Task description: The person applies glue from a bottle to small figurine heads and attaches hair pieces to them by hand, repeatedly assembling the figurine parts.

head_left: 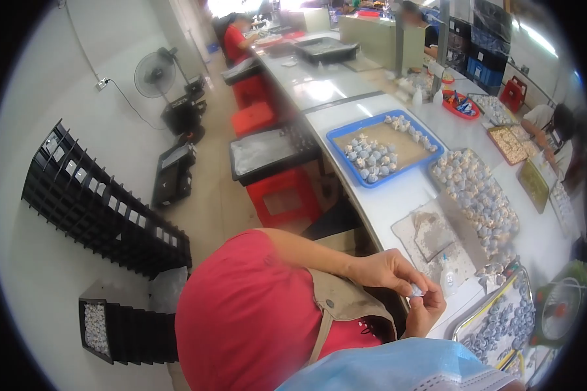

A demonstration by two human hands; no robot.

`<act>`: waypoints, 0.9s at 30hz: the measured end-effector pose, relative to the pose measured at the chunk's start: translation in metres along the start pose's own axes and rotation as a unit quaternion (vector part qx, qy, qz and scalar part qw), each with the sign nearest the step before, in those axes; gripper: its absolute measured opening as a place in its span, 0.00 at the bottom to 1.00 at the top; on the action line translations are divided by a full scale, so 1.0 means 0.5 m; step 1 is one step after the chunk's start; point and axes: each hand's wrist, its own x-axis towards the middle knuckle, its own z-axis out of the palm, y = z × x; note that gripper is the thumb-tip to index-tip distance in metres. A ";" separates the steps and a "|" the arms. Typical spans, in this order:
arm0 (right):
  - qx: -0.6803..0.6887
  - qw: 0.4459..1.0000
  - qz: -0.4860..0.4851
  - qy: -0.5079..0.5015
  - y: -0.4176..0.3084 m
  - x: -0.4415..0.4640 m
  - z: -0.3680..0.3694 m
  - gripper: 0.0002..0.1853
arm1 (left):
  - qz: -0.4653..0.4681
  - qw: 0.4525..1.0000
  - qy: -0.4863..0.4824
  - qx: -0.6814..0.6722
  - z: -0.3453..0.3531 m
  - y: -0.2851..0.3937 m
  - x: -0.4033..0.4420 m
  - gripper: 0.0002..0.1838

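My left hand [386,269] and my right hand [426,311] meet over the near edge of the white table. Between their fingertips is a small pale-blue and white piece [415,291], pinched from both sides; its exact shape is too small to tell. Just beyond my hands stands a small clear bottle [449,281]. Near it, a stained board [430,234] lies on the table. To the lower right, a yellow-edged tray [466,329] holds many small grey-blue pieces.
A blue tray [338,144] holds small grey-and-cream figures. Beside it lies a large batch of similar figures [476,189]. A green fan [557,309] stands at right. Red stools [284,199] and stacked black crates [104,208] are at left. Other people sit farther along the table.
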 end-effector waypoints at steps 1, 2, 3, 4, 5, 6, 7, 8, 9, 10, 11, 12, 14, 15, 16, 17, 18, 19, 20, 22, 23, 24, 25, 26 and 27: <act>-0.007 1.000 -0.004 -0.003 0.007 0.015 -0.001 0.29 | -0.015 1.000 0.006 0.003 -0.011 0.003 0.006 0.13; -0.012 1.000 -0.007 -0.003 0.014 0.027 -0.004 0.29 | -0.012 1.000 0.002 0.003 -0.022 -0.002 0.015 0.13; 0.010 1.000 -0.004 0.002 0.022 0.041 -0.007 0.24 | 0.005 1.000 0.009 0.012 -0.037 -0.008 0.025 0.12; 0.034 0.999 -0.001 0.007 0.026 0.047 -0.008 0.20 | 0.020 0.999 0.016 0.022 -0.042 -0.006 0.030 0.12; 0.013 1.000 0.000 0.018 0.022 0.039 -0.010 0.20 | 0.019 1.000 0.012 0.019 -0.037 0.001 0.031 0.12; 0.009 1.000 0.004 0.025 0.018 0.037 -0.009 0.20 | -0.005 1.000 0.008 0.022 -0.035 0.007 0.034 0.13; 0.011 0.999 -0.003 0.031 0.017 0.043 -0.005 0.20 | -0.031 0.999 0.002 0.018 -0.040 0.008 0.039 0.13; 0.006 0.999 -0.004 0.042 0.012 0.040 -0.006 0.20 | -0.036 0.999 -0.007 0.022 -0.043 0.009 0.045 0.13; -0.058 0.996 -0.017 0.066 0.026 0.059 -0.008 0.33 | -0.055 0.998 -0.006 0.010 -0.066 0.004 0.064 0.14; -0.053 0.995 -0.041 0.076 0.041 0.064 -0.022 0.22 | -0.077 0.997 -0.009 -0.005 -0.076 -0.005 0.081 0.14; -0.098 0.990 -0.035 0.096 0.039 0.068 -0.026 0.22 | -0.096 0.995 -0.002 -0.041 -0.081 -0.010 0.093 0.14; -0.136 0.984 -0.035 0.110 0.040 0.072 -0.023 0.22 | -0.115 0.991 0.008 -0.067 -0.089 -0.013 0.100 0.15; -0.215 0.965 -0.065 0.137 0.031 0.081 -0.010 0.21 | 0.002 0.999 0.024 0.042 -0.121 -0.048 0.123 0.13; -0.287 0.941 -0.099 0.153 0.030 0.084 -0.007 0.20 | 0.035 0.992 0.038 0.116 -0.149 -0.053 0.137 0.13; -0.322 0.927 -0.094 0.170 0.029 0.076 -0.019 0.17 | 0.051 0.954 0.078 0.284 -0.190 -0.039 0.144 0.13; -0.330 0.921 -0.083 0.190 0.027 0.066 -0.034 0.17 | 0.130 0.900 0.128 0.395 -0.244 -0.040 0.156 0.13; -0.337 0.915 -0.073 0.210 0.025 0.052 -0.048 0.16 | 0.134 0.899 0.158 0.386 -0.291 -0.011 0.158 0.13; -0.334 0.906 -0.054 0.254 0.025 0.036 -0.057 0.15 | 0.125 0.857 0.207 0.454 -0.353 -0.008 0.166 0.14; -0.335 0.904 -0.057 0.260 0.027 0.021 -0.066 0.15 | 0.095 0.822 0.245 0.505 -0.426 -0.009 0.171 0.15; -0.312 0.888 -0.028 0.338 0.033 -0.008 -0.072 0.14 | 0.004 0.768 0.324 0.552 -0.533 0.019 0.167 0.16; -0.319 0.875 -0.032 0.362 0.037 -0.016 -0.066 0.13 | -0.010 0.737 0.337 0.586 -0.586 0.029 0.162 0.16; -0.318 0.873 -0.037 0.367 0.037 -0.027 -0.059 0.13 | -0.032 0.710 0.336 0.618 -0.634 0.029 0.155 0.16; -0.353 0.851 -0.014 0.389 0.036 -0.038 -0.051 0.13 | -0.051 0.680 0.336 0.650 -0.679 0.024 0.153 0.15; -0.380 0.828 -0.002 0.413 0.039 -0.036 -0.045 0.13 | -0.107 0.649 0.309 0.687 -0.702 0.017 0.153 0.15; -0.377 0.820 -0.023 0.429 0.050 -0.026 -0.034 0.12 | -0.152 0.605 0.285 0.728 -0.732 0.023 0.157 0.16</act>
